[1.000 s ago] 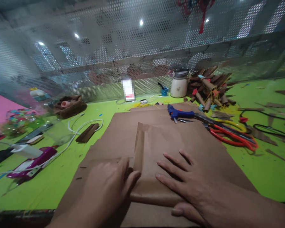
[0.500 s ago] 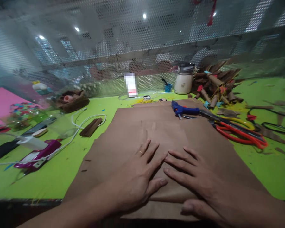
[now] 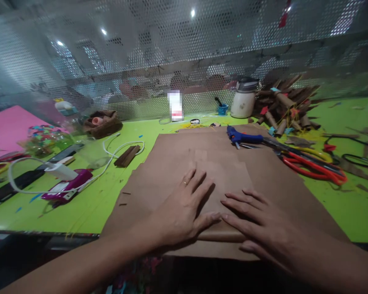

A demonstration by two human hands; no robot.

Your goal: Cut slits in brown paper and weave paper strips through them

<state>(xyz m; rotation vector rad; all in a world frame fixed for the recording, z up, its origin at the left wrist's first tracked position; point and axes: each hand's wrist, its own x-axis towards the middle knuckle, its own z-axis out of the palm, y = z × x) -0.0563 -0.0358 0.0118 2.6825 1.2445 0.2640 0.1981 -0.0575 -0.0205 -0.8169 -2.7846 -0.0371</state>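
A large sheet of brown paper [image 3: 178,159] lies on the green table [image 3: 88,204], with a smaller folded piece [image 3: 230,179] on top of it. My left hand [image 3: 184,208] lies flat on the folded piece with its fingers spread; a ring shows on one finger. My right hand [image 3: 263,224] rests flat beside it, fingers stretched out and pointing left, pressing the folded edge near the table's front. Neither hand holds anything.
A blue glue gun [image 3: 242,138] and red scissors [image 3: 313,167] lie at the paper's far right. Behind them stand a white jar [image 3: 243,104] and a pile of brown paper rolls [image 3: 285,110]. A white cable [image 3: 79,179], a purple device [image 3: 67,190] and a pink sheet [image 3: 9,126] are at left.
The upright flap of paper has been laid flat. My left hand moved from its crease onto the folded piece and spread out. The view shifted a little to the left.
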